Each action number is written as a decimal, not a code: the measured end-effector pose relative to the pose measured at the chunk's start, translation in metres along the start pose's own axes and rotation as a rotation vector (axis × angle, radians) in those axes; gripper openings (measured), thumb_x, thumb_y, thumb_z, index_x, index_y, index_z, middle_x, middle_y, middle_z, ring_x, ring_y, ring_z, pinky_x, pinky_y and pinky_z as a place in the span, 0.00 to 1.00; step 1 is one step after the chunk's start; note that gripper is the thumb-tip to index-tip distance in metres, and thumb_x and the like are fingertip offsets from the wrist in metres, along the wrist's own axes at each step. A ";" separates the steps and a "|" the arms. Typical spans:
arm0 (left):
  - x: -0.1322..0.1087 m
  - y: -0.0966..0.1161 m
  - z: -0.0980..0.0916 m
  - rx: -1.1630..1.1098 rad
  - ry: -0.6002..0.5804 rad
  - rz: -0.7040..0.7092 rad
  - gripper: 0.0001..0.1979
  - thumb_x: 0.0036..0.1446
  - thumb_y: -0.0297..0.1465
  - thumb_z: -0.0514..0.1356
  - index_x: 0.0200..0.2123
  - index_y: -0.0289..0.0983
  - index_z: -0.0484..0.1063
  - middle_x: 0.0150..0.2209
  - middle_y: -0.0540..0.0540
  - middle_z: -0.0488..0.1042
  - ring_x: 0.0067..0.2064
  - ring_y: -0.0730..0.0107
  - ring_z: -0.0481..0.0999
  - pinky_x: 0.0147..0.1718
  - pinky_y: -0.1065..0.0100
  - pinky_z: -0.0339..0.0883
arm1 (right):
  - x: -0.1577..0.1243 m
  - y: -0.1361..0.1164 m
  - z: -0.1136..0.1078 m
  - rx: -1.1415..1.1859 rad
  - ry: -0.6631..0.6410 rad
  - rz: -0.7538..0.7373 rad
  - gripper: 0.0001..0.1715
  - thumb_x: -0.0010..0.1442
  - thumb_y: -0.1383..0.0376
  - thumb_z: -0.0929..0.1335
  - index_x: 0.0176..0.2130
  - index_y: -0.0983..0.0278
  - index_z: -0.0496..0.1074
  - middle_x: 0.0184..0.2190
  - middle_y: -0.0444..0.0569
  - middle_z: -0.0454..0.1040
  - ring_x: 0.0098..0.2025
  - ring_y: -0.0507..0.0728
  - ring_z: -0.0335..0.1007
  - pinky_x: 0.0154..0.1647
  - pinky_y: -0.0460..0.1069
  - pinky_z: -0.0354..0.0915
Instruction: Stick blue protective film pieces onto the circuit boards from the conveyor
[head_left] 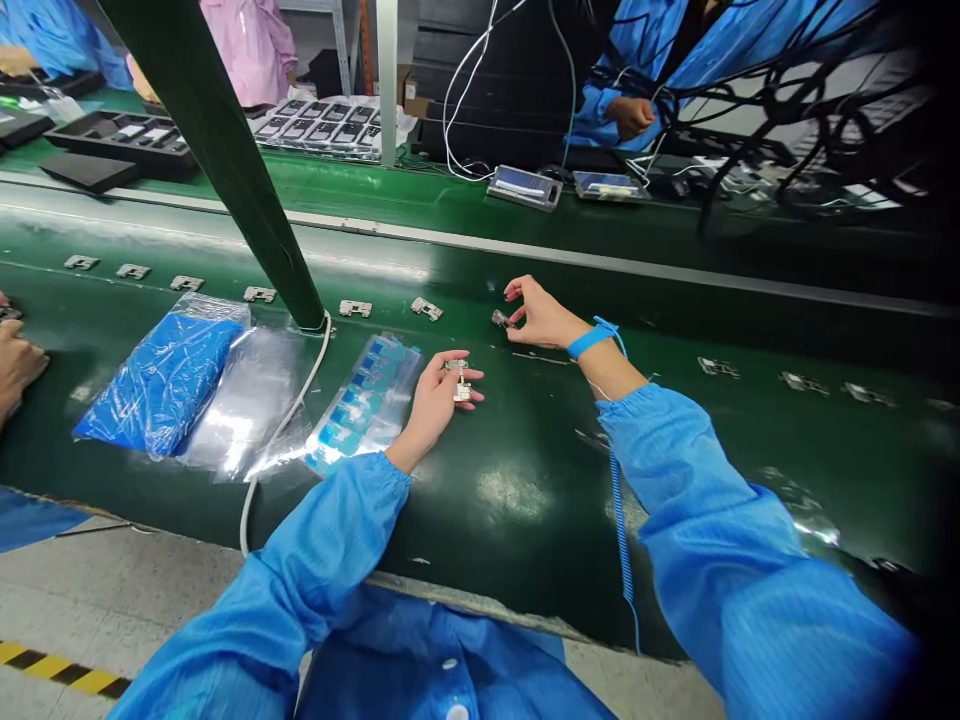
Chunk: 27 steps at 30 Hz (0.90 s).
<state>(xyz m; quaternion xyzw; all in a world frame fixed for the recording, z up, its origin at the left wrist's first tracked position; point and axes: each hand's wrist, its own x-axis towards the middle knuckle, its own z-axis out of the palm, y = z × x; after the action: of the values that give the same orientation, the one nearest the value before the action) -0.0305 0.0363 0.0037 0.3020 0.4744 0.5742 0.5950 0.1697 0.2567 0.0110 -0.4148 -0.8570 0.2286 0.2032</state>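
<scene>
My left hand rests on the green conveyor belt and holds a small metal bracket against its fingers. My right hand pinches a similar metal part between thumb and fingertips. A row of matching metal brackets lies on the belt beyond my hands, and several more lie to the right. A clear sleeve of blue-printed film sheets sits just left of my left hand. A blue wrist strap circles my right wrist, with a coiled cord hanging from it.
Left on the belt lie a blue bag and a clear plastic bag. A dark green pole slants down to the belt, with a white cable beside it. Beyond are trays of devices. Co-workers' hands show nearby.
</scene>
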 end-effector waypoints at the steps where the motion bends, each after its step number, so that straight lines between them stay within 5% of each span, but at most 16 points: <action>1: 0.000 0.002 0.000 0.000 0.007 0.001 0.14 0.74 0.30 0.57 0.60 0.37 0.71 0.47 0.43 0.85 0.31 0.72 0.85 0.30 0.72 0.77 | -0.008 -0.003 -0.003 0.010 -0.006 -0.001 0.37 0.48 0.64 0.78 0.55 0.56 0.65 0.59 0.56 0.74 0.38 0.59 0.79 0.41 0.56 0.71; 8: -0.001 0.007 -0.004 -0.022 0.068 0.053 0.21 0.74 0.31 0.58 0.67 0.40 0.62 0.53 0.42 0.86 0.36 0.72 0.86 0.35 0.71 0.79 | -0.097 -0.037 0.001 -0.155 -0.273 -0.089 0.32 0.58 0.66 0.71 0.60 0.59 0.64 0.61 0.60 0.75 0.48 0.67 0.85 0.55 0.65 0.71; 10: -0.002 0.005 -0.004 -0.028 0.041 0.062 0.18 0.75 0.33 0.59 0.64 0.39 0.63 0.57 0.38 0.85 0.37 0.71 0.87 0.36 0.71 0.80 | -0.120 -0.049 0.000 -0.147 -0.234 -0.092 0.31 0.60 0.63 0.72 0.61 0.60 0.65 0.61 0.61 0.75 0.54 0.71 0.84 0.59 0.68 0.68; 13: -0.005 0.002 -0.002 -0.034 -0.037 0.029 0.14 0.72 0.34 0.64 0.57 0.36 0.70 0.60 0.35 0.84 0.39 0.68 0.88 0.38 0.67 0.84 | -0.151 -0.071 -0.003 -0.031 0.001 -0.100 0.22 0.67 0.56 0.75 0.56 0.58 0.70 0.57 0.58 0.78 0.61 0.72 0.78 0.60 0.67 0.66; 16: -0.011 -0.003 0.002 -0.059 -0.148 -0.007 0.24 0.67 0.36 0.70 0.62 0.38 0.73 0.57 0.38 0.86 0.40 0.64 0.89 0.41 0.60 0.88 | -0.179 -0.091 0.005 0.231 0.241 -0.038 0.10 0.74 0.55 0.73 0.45 0.57 0.74 0.45 0.51 0.79 0.50 0.64 0.77 0.54 0.60 0.67; 18: -0.015 -0.006 0.006 -0.073 -0.216 -0.031 0.30 0.64 0.39 0.74 0.66 0.42 0.73 0.55 0.41 0.87 0.42 0.62 0.90 0.42 0.58 0.89 | -0.194 -0.100 0.016 0.436 0.296 0.046 0.13 0.74 0.53 0.74 0.40 0.57 0.76 0.39 0.48 0.78 0.43 0.61 0.74 0.49 0.57 0.67; 23: -0.026 -0.009 0.015 -0.040 -0.259 -0.097 0.23 0.66 0.44 0.72 0.59 0.41 0.78 0.45 0.47 0.87 0.39 0.68 0.87 0.41 0.62 0.89 | -0.206 -0.109 0.039 0.783 0.194 0.227 0.21 0.68 0.47 0.79 0.36 0.59 0.78 0.34 0.45 0.76 0.36 0.56 0.70 0.42 0.53 0.66; 27: -0.031 -0.007 0.019 -0.057 -0.297 -0.118 0.19 0.72 0.47 0.66 0.57 0.42 0.79 0.51 0.45 0.86 0.39 0.67 0.88 0.40 0.61 0.90 | -0.205 -0.114 0.041 0.887 0.189 0.303 0.24 0.65 0.44 0.81 0.36 0.60 0.78 0.32 0.44 0.77 0.34 0.54 0.71 0.41 0.52 0.70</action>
<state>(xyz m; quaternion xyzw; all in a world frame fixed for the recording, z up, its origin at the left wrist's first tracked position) -0.0071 0.0088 0.0114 0.3381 0.3815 0.5008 0.6995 0.1952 0.0197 0.0090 -0.4273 -0.5844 0.5607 0.4018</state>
